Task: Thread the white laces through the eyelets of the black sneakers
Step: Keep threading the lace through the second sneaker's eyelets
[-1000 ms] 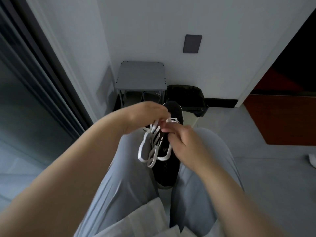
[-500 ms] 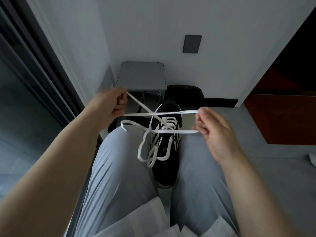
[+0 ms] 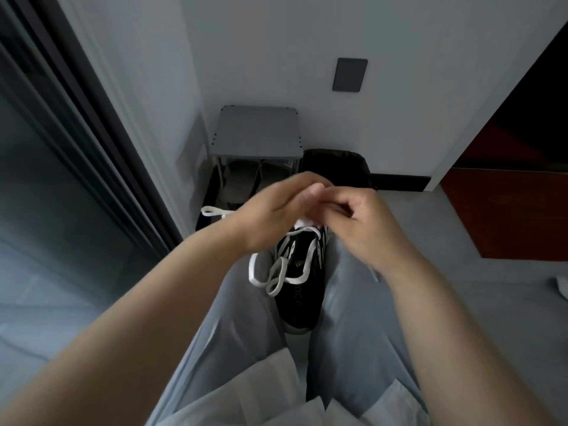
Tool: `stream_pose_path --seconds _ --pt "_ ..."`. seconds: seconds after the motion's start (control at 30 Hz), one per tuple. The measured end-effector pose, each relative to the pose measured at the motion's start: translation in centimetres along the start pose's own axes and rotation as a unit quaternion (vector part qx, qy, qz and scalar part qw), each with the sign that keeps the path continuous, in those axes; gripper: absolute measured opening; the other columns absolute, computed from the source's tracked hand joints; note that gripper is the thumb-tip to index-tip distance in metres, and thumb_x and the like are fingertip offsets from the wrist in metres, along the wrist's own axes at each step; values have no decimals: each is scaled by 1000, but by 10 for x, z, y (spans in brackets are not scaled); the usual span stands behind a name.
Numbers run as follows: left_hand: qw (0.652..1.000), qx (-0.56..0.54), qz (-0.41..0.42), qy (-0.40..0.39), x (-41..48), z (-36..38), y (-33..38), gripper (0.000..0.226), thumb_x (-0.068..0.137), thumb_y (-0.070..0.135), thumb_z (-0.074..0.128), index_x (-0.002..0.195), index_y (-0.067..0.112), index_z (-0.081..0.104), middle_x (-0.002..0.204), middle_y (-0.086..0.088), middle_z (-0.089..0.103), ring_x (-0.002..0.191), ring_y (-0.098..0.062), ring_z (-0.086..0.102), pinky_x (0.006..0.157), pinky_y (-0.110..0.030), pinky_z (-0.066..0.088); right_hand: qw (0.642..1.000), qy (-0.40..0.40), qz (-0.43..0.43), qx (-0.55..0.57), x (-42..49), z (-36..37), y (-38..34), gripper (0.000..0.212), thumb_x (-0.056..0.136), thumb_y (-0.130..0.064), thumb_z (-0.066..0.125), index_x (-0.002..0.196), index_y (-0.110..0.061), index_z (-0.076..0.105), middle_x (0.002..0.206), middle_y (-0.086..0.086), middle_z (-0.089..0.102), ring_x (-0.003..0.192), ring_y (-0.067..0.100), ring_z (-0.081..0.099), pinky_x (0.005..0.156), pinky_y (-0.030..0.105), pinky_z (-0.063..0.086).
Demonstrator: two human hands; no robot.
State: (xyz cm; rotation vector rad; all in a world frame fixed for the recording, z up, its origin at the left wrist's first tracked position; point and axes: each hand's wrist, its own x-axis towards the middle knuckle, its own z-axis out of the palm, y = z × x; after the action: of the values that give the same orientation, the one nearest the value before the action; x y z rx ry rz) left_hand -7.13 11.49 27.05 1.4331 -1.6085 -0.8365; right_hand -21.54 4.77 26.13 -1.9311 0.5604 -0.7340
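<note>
A grey floor meets a white wall with a dark wall plate. A glass door is at the left, and at the far side a small grey stool stands beside a black bag. The left hand and right hand touch above the far end of the black sneaker. Both have curled fingers pinching the white lace, though blur hides the exact grip. The matte shoe is wedged upright between knees in smooth grey trousers, and the flat lace hangs in loose loops over its tongue, with one end trailing left.
</note>
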Motion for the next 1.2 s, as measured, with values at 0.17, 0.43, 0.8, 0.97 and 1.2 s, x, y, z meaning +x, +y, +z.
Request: stream_pose_path --seconds 0.17,0.43,0.8,0.97,1.2 --pt "983 168 -63 42 -5 -25 -8 24 93 29 51 72 24 62 50 7 47 46 -5 35 49 -21 31 998 5 44 -39 -4 -17 11 10 88 -16 62 82 -20 70 65 0 62 63 2 48 60 14 36" --pt "948 295 -85 82 -25 -55 -38 16 91 17 54 97 12 68 94 -2 61 83 -15 55 81 -17 45 989 -34 101 -99 -10 -14 32 30 91 -5 55 86 -32 66 69 -16 68 65 1 62 72 17 50" --pt "966 166 -87 178 -15 4 -40 8 86 19 63 86 14 70 72 6 66 70 -5 58 64 -15 44 960 89 109 -240 5 21 31 29 84 -39 65 69 -15 67 61 1 65 58 14 59 56 29 44" --pt "953 234 -116 153 -20 12 -47 9 85 23 64 86 16 70 77 1 69 76 -13 62 68 -18 46 925 0 149 -349 2 30 17 47 89 -42 55 49 -22 45 49 1 41 52 18 41 46 27 26" --pt "942 283 -119 137 -21 15 -51 14 88 24 60 91 17 72 84 1 70 86 -16 60 72 -21 40 888 -26 206 -410 -2 45 13 22 85 -42 59 85 -20 61 79 -3 60 73 20 53 55 26 35"
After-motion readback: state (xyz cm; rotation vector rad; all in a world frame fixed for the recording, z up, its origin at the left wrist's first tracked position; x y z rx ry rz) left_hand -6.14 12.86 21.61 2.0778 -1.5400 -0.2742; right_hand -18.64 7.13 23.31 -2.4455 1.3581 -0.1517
